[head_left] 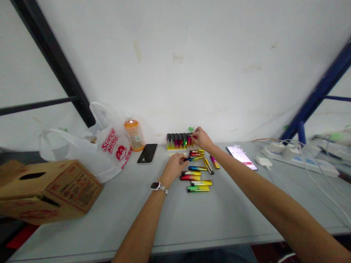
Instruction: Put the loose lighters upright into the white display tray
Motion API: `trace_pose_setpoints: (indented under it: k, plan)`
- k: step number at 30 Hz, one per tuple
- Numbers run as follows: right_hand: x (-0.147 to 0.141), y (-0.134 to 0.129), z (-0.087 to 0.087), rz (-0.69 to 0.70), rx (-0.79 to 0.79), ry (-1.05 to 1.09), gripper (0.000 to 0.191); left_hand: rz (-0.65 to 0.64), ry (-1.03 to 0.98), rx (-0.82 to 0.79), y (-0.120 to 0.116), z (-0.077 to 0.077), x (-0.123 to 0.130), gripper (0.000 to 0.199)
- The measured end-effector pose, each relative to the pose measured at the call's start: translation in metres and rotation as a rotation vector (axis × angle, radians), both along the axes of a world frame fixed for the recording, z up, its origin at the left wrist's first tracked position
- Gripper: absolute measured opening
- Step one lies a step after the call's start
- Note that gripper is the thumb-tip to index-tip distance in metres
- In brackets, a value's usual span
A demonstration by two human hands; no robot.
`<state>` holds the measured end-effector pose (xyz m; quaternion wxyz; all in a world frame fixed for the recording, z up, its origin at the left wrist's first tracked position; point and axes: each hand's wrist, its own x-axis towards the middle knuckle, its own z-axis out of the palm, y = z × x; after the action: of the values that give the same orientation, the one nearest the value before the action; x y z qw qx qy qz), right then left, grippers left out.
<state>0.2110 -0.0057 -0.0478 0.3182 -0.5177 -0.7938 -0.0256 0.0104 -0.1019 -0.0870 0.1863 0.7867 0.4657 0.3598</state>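
Observation:
Lighters with black tops stand upright in close rows in a clear tray [177, 148] against the wall. My right hand [202, 138] is at the tray's right end, its fingers pinched on the top of a lighter there, partly hidden by the fingertips. Just in front of the tray, my left hand [175, 165], with a watch on the wrist, grips the dark end of a blue and gold lighter [195, 159]. Several loose lighters lie flat nearby, among them a green one [198, 189], a red one [190, 178] and a purple one [215, 162].
To the left are a cardboard box [68, 190], a white plastic bag [94, 160], an orange bottle [134, 133] and a dark phone [147, 153]. A lit phone [241, 157], a white charger [264, 162] and a power strip [301, 160] with cables lie on the right.

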Motion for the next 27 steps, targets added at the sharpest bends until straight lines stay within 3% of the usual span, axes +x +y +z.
trace_pose_setpoints:
  k: [4, 8, 13, 20, 23, 27]
  plan:
    - [-0.001, -0.013, -0.006, -0.081, 0.031, -0.025, 0.032, 0.036, -0.229, 0.024, 0.002, 0.003, 0.004, 0.021]
    - [0.001, -0.024, -0.007, -0.059, 0.017, -0.040, 0.042, -0.007, -0.454, -0.034, -0.004, 0.007, 0.011, 0.027]
    - [-0.001, -0.053, -0.013, 0.035, 0.112, 0.267, 0.043, -0.142, -0.671, -0.148, -0.015, 0.007, 0.026, 0.033]
    - [-0.010, -0.114, -0.021, 0.091, 0.073, 0.630, 0.030, -0.003, -0.642, -0.068, -0.031, 0.013, 0.041, 0.040]
    - [-0.011, -0.126, -0.020, 0.109, 0.050, 0.670, 0.030, 0.076, -0.597, -0.073, -0.034, 0.014, 0.042, 0.048]
    - [-0.011, -0.130, -0.021, 0.076, 0.027, 0.676, 0.035, 0.185, -0.582, -0.068, -0.032, 0.014, 0.044, 0.043]
